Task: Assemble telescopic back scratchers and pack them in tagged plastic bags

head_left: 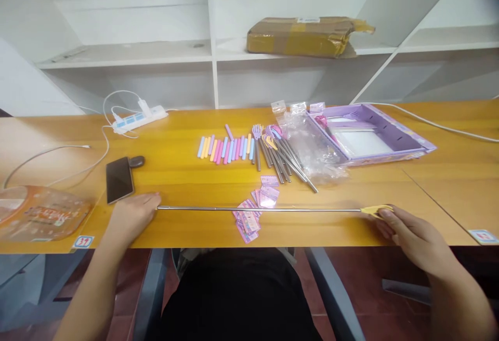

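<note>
A thin metal telescopic rod (288,210) stretches level above the front of the table. My left hand (134,216) is closed round its left end. At the other end, my right hand (409,234) grips the yellow hand-shaped head (375,210). Below the rod's middle lie small pink and purple cards (247,221). Behind it are a row of pastel tubes (224,148) and a pile of metal rods (283,159) with purple, pink and yellow heads.
Clear plastic bags (312,146) lie beside a purple box (393,148). At left are a phone (119,180), a power strip (140,118) and an orange-printed bag (42,213). A taped carton (300,37) sits on the shelf.
</note>
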Available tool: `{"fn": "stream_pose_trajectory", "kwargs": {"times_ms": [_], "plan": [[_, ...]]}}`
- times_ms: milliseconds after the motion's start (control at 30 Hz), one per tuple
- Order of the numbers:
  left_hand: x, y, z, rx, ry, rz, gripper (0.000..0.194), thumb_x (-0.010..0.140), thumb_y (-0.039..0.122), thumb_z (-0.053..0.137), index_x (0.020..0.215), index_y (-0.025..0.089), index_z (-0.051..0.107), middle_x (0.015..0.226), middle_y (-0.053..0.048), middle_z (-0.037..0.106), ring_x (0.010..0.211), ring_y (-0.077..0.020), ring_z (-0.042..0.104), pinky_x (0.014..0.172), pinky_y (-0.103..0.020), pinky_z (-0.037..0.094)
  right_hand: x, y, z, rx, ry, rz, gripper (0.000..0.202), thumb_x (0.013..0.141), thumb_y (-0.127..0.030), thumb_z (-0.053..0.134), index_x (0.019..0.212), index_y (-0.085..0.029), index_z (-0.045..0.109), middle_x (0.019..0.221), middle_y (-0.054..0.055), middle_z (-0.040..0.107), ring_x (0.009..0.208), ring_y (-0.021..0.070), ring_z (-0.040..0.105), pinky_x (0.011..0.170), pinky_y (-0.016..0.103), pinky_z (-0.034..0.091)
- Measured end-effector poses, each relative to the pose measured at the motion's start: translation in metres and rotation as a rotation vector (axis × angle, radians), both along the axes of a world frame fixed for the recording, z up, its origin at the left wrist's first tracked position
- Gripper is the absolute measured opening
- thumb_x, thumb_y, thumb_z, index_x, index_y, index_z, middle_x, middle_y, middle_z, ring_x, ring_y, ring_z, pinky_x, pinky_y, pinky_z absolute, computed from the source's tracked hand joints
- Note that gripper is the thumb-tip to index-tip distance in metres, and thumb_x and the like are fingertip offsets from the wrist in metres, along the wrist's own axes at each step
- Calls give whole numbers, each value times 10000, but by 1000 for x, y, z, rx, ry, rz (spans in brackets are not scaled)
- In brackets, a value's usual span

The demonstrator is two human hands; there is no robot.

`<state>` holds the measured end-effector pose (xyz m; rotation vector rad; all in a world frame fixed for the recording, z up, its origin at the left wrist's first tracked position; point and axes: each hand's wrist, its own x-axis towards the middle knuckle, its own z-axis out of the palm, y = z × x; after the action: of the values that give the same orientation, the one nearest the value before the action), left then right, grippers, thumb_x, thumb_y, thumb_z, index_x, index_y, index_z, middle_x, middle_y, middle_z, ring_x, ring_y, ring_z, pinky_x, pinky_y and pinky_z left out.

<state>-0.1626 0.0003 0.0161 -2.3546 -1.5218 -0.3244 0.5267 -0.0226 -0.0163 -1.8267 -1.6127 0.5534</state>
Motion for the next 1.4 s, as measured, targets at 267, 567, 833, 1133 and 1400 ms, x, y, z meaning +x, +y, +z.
{"fn": "stream_pose_trajectory", "kwargs": {"times_ms": [267, 567, 833, 1133, 1400], "plan": [[7, 2, -19, -78, 118, 41, 268, 952, 117, 480, 810, 211, 687, 821, -76, 790, 761, -245, 750, 629, -307, 460, -20, 10, 0, -62, 111, 34, 663, 996, -841, 467, 652, -276, 507, 650, 13, 507, 615, 215, 508, 647, 380, 402], [10, 0, -20, -97, 141, 82, 274, 960, 98, 478, 847, 204, 703, 869, -93, 808, 814, -272, 771, 660, -331, 468, -23, 14, -7, -111, -39, -80, 567, 1020, -785, 428, 744, -295, 497, 658, 20, 561, 607, 235, 564, 656, 389, 432], [29, -2, 9, -338, 201, 212, 248, 1009, 178, 502, 902, 197, 725, 894, -108, 811, 836, -310, 788, 629, -330, 442, -44, 30, -5, -121, -260, -307, 318, 997, -534, 374, 792, -306, 458, 736, 79, 629, 728, 293, 601, 698, 387, 413], [108, -9, 34, -495, 222, 195, 261, 1034, 107, 460, 1022, 183, 709, 949, -124, 800, 910, -321, 804, 693, -353, 524, -111, 30, 5, 31, -206, -125, 369, 1050, -537, 369, 830, -271, 500, 686, 77, 665, 626, 246, 610, 629, 331, 395], [207, -6, 34, -669, 147, 158, 267, 1014, 49, 449, 1109, 153, 677, 962, -150, 782, 888, -318, 797, 735, -370, 568, -266, 7, 18, 348, -406, 404, 363, 1150, -267, 292, 1056, -172, 630, 646, 41, 647, 547, 196, 555, 574, 301, 292]]}}
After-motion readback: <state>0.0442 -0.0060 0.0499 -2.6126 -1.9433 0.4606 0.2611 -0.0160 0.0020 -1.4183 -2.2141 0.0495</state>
